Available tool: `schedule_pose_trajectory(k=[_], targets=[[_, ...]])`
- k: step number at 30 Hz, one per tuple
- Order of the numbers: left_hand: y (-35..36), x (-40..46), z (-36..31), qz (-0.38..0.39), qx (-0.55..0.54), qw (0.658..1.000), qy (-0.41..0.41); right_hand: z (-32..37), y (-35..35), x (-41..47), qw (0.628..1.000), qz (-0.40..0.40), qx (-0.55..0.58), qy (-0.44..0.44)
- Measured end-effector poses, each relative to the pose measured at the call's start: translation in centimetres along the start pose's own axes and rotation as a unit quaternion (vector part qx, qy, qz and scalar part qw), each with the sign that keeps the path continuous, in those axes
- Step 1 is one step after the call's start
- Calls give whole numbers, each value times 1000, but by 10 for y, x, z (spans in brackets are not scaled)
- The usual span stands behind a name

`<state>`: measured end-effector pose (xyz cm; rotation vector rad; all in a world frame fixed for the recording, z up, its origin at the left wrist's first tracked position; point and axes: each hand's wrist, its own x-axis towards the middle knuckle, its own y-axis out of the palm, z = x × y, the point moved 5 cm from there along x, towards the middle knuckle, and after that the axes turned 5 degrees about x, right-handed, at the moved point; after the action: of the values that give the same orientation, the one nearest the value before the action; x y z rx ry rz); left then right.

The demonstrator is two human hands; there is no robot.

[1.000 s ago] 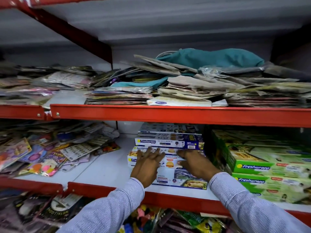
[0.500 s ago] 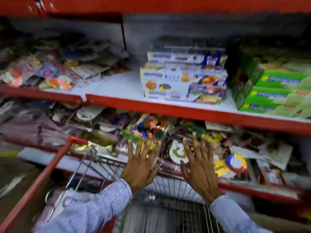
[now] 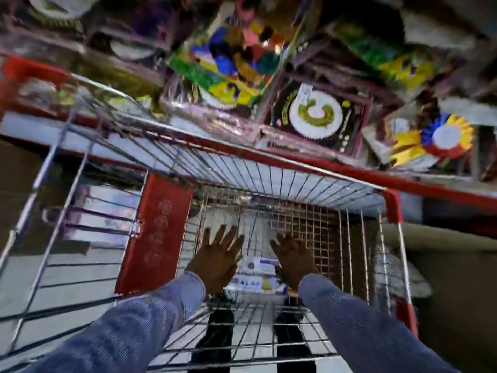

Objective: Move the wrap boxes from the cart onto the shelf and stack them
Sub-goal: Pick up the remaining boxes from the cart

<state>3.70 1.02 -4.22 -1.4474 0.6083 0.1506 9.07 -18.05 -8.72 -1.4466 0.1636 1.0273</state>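
I look straight down into a wire shopping cart (image 3: 282,181) with red corner trim. My left hand (image 3: 217,258) and my right hand (image 3: 293,261) reach down inside the basket, fingers spread, holding nothing. Between and just below them lie white and blue wrap boxes (image 3: 256,275) on the cart's bottom, partly hidden by both hands. The hands hover over the boxes' ends; whether they touch is unclear. The shelf with the stacked boxes is out of view.
A red panel (image 3: 153,232) stands on the cart's left inner side, with the folded wire seat (image 3: 88,219) beyond it. A lower red-edged shelf (image 3: 430,195) full of party decorations and rosettes (image 3: 443,138) runs behind the cart. The frame is motion-blurred.
My view has swung down from the shelf to the cart. Both hands left the stacked boxes on the shelf and dropped, empty and spread, into the cart basket over the boxes there.
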Motion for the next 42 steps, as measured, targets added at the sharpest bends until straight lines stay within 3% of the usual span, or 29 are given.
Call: schedule_pose_trajectory(k=[4, 11, 19, 25, 31, 35, 38, 42], targets=[[40, 6, -11, 35, 20, 997, 60, 3, 43, 24, 997, 71, -25, -5], [61, 15, -41, 71, 16, 979, 188, -3, 41, 45, 997, 59, -24, -46], [94, 45, -77, 132, -73, 982, 118, -20, -21, 37, 997, -50, -12, -58], [77, 50, -79, 158, -141, 976, 58, -19, -74, 12, 993, -99, 21, -65], [-31, 20, -32, 101, -164, 981, 33, -10, -195, -47, 974, -204, 22, -100], [-158, -21, 4, -60, -113, 992, -5, 4, -299, -100, 959, -255, 12, -121], [-261, -52, 18, -167, -99, 980, -32, 14, -380, -146, 939, -315, -9, -137], [-377, -81, 29, -238, -85, 966, -53, 28, -470, -203, 915, -378, -21, -142]])
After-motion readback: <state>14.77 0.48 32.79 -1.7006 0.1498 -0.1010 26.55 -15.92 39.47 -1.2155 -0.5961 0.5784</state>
